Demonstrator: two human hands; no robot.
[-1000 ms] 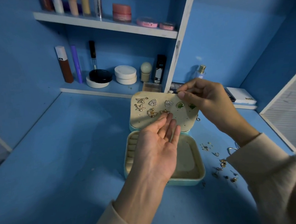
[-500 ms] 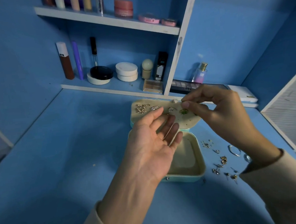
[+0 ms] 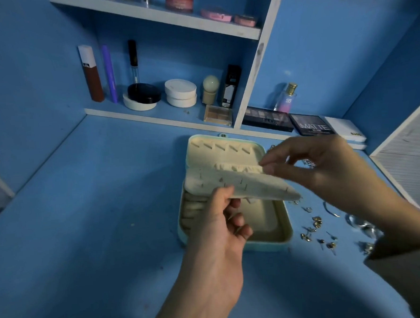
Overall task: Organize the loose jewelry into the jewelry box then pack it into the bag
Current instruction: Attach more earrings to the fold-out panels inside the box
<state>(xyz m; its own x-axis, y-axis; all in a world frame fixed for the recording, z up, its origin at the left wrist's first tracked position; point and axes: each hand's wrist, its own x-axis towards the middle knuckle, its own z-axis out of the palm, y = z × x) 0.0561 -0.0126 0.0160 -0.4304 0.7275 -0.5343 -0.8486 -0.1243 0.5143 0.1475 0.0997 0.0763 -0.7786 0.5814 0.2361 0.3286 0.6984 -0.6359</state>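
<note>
A mint jewelry box [image 3: 270, 244] lies open on the blue desk, its lid [image 3: 225, 149] flat at the back. The cream earring panel [image 3: 242, 185] is folded forward over the tray, its back side up with earring posts poking through. My left hand [image 3: 222, 219] holds the panel's front edge, thumb on top and fingers beneath. My right hand [image 3: 315, 169] pinches the panel's upper right edge. Loose earrings and rings [image 3: 316, 233] are scattered on the desk right of the box. No bag is in view.
Shelves at the back hold cosmetics: a brown tube [image 3: 90, 72], round compacts [image 3: 180, 92], a perfume bottle [image 3: 287, 97] and eyeshadow palettes [image 3: 311, 127]. A white slatted panel [image 3: 410, 151] stands at the right edge.
The earring panel stood upright with its earrings facing me; it has been folded forward, back side up. My left hand went from open palm to holding the panel's edge.
</note>
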